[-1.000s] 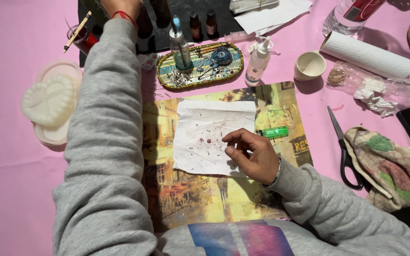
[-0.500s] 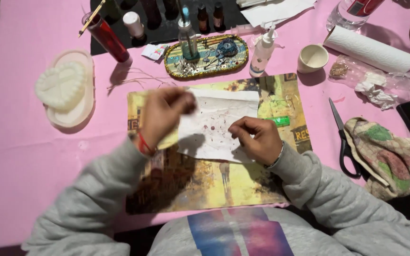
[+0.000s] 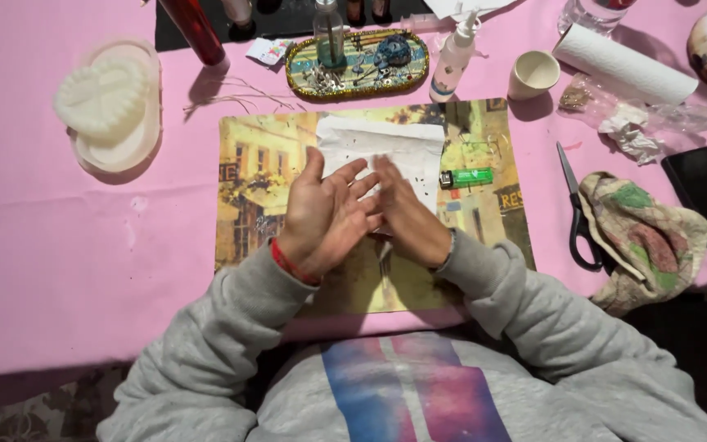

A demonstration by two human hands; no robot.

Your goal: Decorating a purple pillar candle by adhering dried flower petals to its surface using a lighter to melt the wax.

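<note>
Both hands over the white paper sheet, which lies on the picture placemat at table centre; left hand palm up, fingers loosely spread, holding nothing; right hand edge-on, fingers straight and pressed together, fingertips touching the left hand's fingers; near edge of the sheet hidden under the hands; green lighter just right of the sheet, on the placemat; scissors further right on the pink tablecloth; oval tray beyond the placemat
</note>
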